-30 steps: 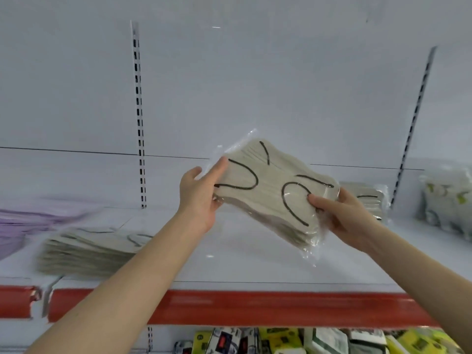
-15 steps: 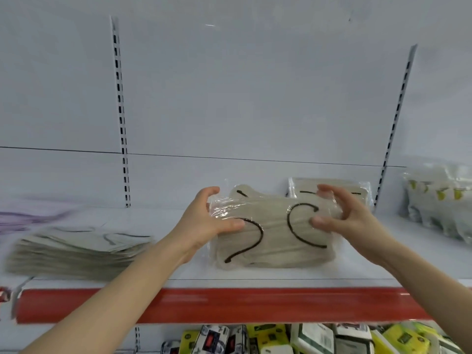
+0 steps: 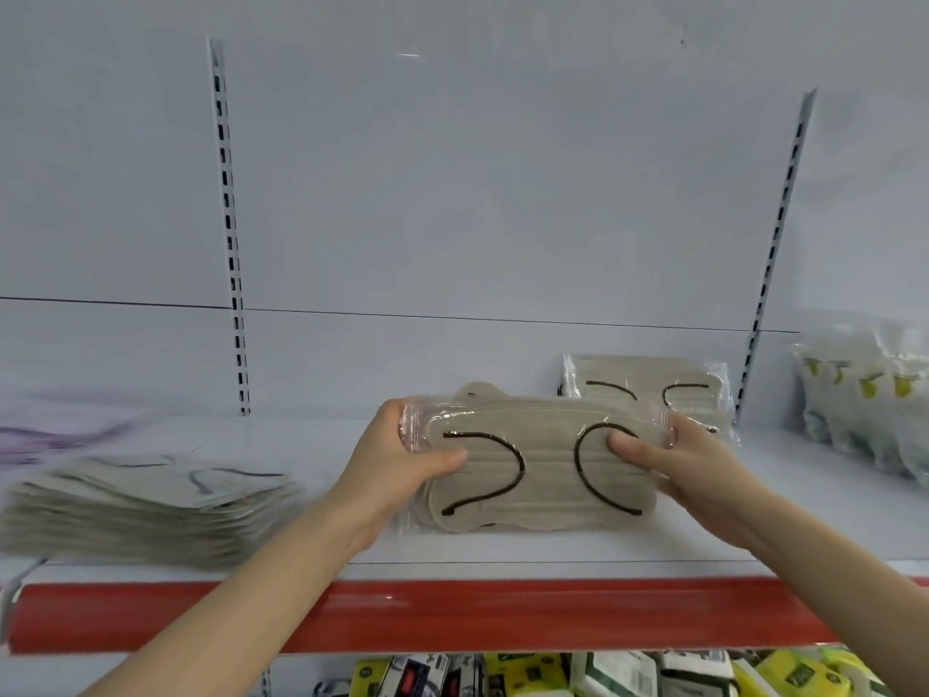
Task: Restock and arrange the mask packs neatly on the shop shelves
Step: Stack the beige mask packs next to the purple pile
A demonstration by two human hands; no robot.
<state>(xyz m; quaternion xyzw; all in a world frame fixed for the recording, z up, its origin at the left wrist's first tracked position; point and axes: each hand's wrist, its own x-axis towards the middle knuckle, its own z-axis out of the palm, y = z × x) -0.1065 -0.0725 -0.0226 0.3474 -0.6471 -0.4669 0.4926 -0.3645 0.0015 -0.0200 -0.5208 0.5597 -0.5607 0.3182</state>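
Lowered and levelled over the past second: held tilted in mid-air then, now brought down with the camera's aim dropped a little too.

From the head view: grips the mask pack (image 3: 528, 475) at both ends, hands apart. Left hand (image 3: 397, 470) clamped on the left end, thumb across the front, fingers behind. Right hand (image 3: 704, 470) clamped on the right end, thumb pressed by the dark ear loop. Stands the pack on its long lower edge, face toward the camera, apparently touching the shelf (image 3: 553, 550) near the front lip above the red price strip (image 3: 452, 616). Shows a second pack (image 3: 648, 389) of the same kind leaning against the back panel, just behind and to the right. Shows a flat stack of packs (image 3: 146, 510) well apart on the left, blurred, and bags with green print (image 3: 864, 394) at the far right.

Judged as the placing step for this one pack: set down but not yet released or pushed home. Next calls for sliding it back until it stands in front of the leaning pack, edges lined up, then letting go with both hands together so it does not tip forward. Worth minding the slippery film and the soft contents, likely to sag or slide if released while tilted.
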